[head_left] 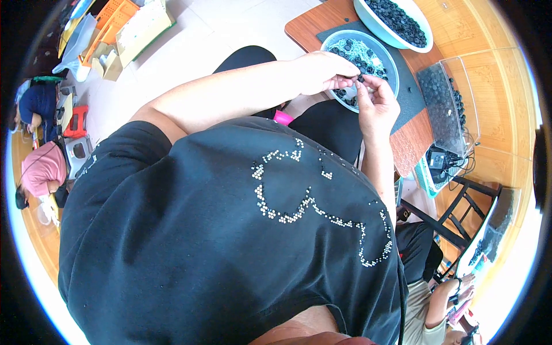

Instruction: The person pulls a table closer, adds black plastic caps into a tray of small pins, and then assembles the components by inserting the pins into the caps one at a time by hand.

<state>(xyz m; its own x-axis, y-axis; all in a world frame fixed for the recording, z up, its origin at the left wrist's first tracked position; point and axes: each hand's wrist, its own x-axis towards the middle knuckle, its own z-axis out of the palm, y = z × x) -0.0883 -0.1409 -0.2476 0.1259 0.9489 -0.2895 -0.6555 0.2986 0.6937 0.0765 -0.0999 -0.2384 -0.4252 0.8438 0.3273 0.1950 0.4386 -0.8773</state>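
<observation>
The left hand (319,72) and right hand (378,109) pinch a small black part (361,78) in their fingers, work seemingly unfinished, with many black pieces (341,92) loose in the round bowl (394,64).

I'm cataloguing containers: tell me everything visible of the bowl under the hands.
The bowl is round, pale blue and translucent, apparently plastic. It sits open side up on a dark mat, holding small black pieces and pale green strands. The left hand and right hand partly hide it; contact is unclear.
</observation>
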